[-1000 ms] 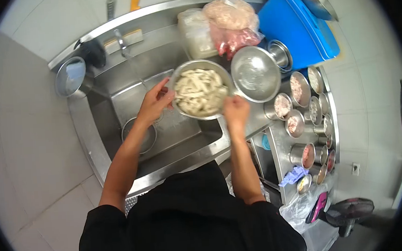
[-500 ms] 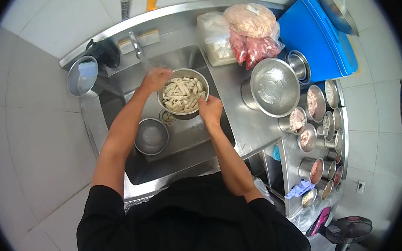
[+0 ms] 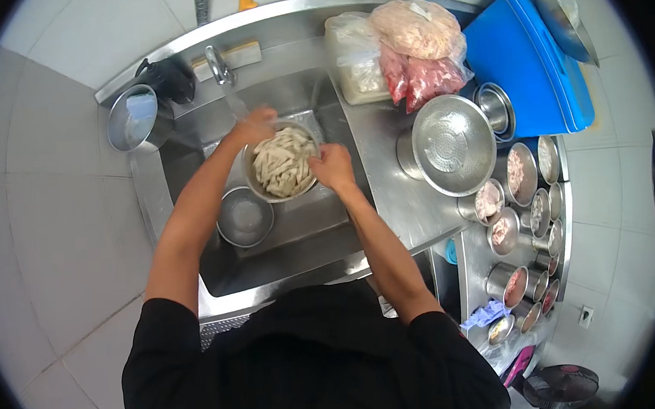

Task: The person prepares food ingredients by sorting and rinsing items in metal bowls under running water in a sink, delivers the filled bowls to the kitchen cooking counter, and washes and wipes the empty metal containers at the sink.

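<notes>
A round metal bowl (image 3: 254, 181) full of pale strips (image 3: 285, 162) is in the sink (image 3: 307, 240), below the running faucet (image 3: 219, 66). At the bowl's right rim, my right hand (image 3: 332, 164) is closed on the edge. My left hand (image 3: 257, 126) is at the upper left rim, in or beside the water stream; its fingers are blurred by motion. A smaller metal bowl (image 3: 246, 218) rests on the sink floor, just below and left of the full bowl.
On the right counter are a large metal bowl (image 3: 454, 146), bagged meat (image 3: 434, 79), a blue box (image 3: 523, 69) and several metal containers of meat (image 3: 502, 232). A metal pot (image 3: 136, 123) and a black jug (image 3: 168, 82) stand at the sink's left corner.
The full bowl has moved left and down from the counter side into the sink under the faucet, both hands moving with it. Its strips have shifted.
</notes>
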Available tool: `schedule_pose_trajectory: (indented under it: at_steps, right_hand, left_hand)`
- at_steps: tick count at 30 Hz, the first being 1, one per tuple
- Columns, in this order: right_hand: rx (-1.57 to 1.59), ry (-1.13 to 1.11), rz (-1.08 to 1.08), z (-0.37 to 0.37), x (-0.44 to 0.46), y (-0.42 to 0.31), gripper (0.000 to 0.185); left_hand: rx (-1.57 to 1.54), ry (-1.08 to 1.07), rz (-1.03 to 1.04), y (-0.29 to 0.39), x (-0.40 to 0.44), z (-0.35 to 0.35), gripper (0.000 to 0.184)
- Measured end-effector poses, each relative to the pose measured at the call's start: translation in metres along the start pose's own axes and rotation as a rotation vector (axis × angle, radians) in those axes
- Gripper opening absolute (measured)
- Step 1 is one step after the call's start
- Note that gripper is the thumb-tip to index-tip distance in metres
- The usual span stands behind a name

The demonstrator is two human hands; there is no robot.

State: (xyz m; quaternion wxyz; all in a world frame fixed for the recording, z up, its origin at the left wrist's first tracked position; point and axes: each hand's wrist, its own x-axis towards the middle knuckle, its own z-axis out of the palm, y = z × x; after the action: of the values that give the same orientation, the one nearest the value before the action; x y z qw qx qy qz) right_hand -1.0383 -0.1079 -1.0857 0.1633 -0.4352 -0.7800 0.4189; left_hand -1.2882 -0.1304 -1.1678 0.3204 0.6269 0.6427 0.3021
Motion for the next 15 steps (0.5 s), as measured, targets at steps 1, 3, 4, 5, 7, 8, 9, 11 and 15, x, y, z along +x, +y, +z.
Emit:
schedule_pose_trajectory:
  at_steps: [1, 3, 4, 5, 7, 8, 9, 11, 15]
  right_hand:
    - [0.003, -0.005, -0.006, 0.004, 0.009, -0.004, 0.020]
    - [-0.168, -0.198, -0.108, 0.011, 0.029, -0.013, 0.018]
    - [-0.168, -0.198, -0.111, 0.010, 0.035, -0.013, 0.018]
    - [-0.099, -0.181, -0.101, 0.008, 0.043, -0.012, 0.017]
    - [-0.027, -0.170, -0.079, 0.012, 0.054, -0.002, 0.018]
    - [0.081, -0.018, -0.149, 0.020, 0.058, 0.006, 0.017]
    - [0.188, 0.143, -0.218, 0.026, 0.061, 0.011, 0.017]
    - [0.196, 0.114, -0.042, 0.030, 0.054, 0.016, 0.017]
    - [0.348, 0.479, -0.009, 0.115, 0.008, 0.027, 0.020]
  left_hand:
    - [0.108, -0.103, 0.022, 0.022, 0.009, -0.009, 0.020]
    - [0.100, -0.175, 0.034, 0.063, 0.016, -0.010, 0.021]
    - [0.090, -0.250, 0.046, 0.075, 0.014, -0.010, 0.022]
    - [0.096, -0.246, 0.047, 0.076, 0.010, -0.018, 0.022]
    - [0.091, -0.032, -0.168, 0.064, -0.014, -0.030, 0.014]
    - [-0.212, 0.092, -0.374, 0.056, -0.033, -0.025, 0.013]
    - [-0.511, 0.217, -0.575, 0.044, -0.051, -0.013, 0.015]
    - [-0.896, 0.664, -0.690, 0.010, -0.079, 0.020, 0.031]
    - [-1.288, 1.155, -0.673, 0.004, -0.099, 0.082, 0.045]
